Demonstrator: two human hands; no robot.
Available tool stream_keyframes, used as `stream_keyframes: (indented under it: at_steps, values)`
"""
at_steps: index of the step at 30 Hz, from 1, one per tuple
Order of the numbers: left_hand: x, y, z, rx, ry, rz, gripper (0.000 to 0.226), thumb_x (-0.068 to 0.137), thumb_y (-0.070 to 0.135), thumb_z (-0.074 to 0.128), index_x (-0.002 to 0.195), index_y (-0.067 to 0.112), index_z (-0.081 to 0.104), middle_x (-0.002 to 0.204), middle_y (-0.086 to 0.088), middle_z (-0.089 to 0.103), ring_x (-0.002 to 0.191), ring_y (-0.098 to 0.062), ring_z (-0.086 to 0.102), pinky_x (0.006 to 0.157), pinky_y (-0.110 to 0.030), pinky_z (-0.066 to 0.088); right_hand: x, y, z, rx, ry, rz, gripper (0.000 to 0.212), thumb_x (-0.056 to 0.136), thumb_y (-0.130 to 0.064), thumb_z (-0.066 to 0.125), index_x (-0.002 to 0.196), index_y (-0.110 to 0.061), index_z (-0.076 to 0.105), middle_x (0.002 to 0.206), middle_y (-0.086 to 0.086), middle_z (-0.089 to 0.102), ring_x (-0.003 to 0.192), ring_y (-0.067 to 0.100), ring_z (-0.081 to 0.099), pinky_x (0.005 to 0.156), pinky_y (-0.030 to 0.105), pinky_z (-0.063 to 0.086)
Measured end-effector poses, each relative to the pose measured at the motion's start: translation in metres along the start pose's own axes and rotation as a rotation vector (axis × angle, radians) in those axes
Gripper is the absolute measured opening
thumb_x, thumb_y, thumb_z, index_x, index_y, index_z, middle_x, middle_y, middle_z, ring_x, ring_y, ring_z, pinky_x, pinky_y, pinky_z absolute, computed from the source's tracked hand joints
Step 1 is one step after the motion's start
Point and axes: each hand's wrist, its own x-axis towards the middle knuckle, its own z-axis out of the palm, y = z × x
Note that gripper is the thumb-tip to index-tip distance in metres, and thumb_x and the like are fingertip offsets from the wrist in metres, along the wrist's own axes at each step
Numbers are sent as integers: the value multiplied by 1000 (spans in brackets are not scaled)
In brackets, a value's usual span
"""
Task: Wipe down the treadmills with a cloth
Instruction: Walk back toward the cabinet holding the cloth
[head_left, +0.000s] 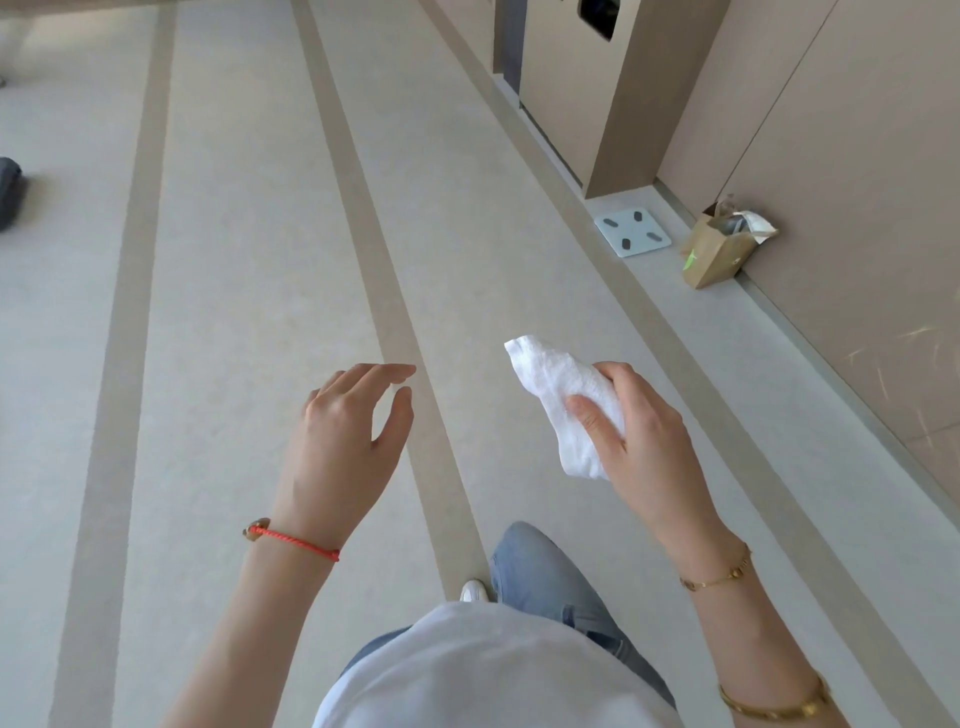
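The left hand (345, 441) is held over the pale striped floor (234, 260), fingers loosely spread and holding nothing. To its right, a soft white terry cloth (558, 400), judged light and limp, is gripped mid-length by the right hand (641, 441); a bunched hold seems best. Far right, a brown paper bag (719, 249) is seen against the wall, contents unclear. No treadmill is visible.
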Motion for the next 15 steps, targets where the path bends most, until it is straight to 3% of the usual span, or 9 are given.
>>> stream_keyframes:
  at_steps: [4, 8, 15]
  values:
    - [67, -22, 28, -6, -33, -7, 20, 94, 11, 60, 110, 13, 70, 102, 2, 71, 95, -20, 68, 83, -45, 54, 71, 17, 14, -17, 10, 32, 44, 92, -61, 39, 112, -24, 52, 95, -9, 61, 86, 14, 57, 68, 32, 48]
    - [147, -47, 63, -1, -45, -10, 19, 93, 9, 60, 109, 12, 70, 101, 1, 71, 94, -21, 68, 82, -45, 54, 157, 38, 33, 1, 15, 31, 44, 92, -60, 40, 113, -23, 52, 96, -9, 61, 85, 14, 57, 67, 29, 44]
    - [319, -69, 109, -9, 21, -9, 22, 94, 15, 55, 109, 12, 70, 102, 0, 71, 94, -22, 68, 83, -45, 54, 338, 60, 41, 11, 12, 13, 47, 90, -62, 37, 110, -23, 53, 94, -9, 61, 84, 13, 56, 66, 30, 45]
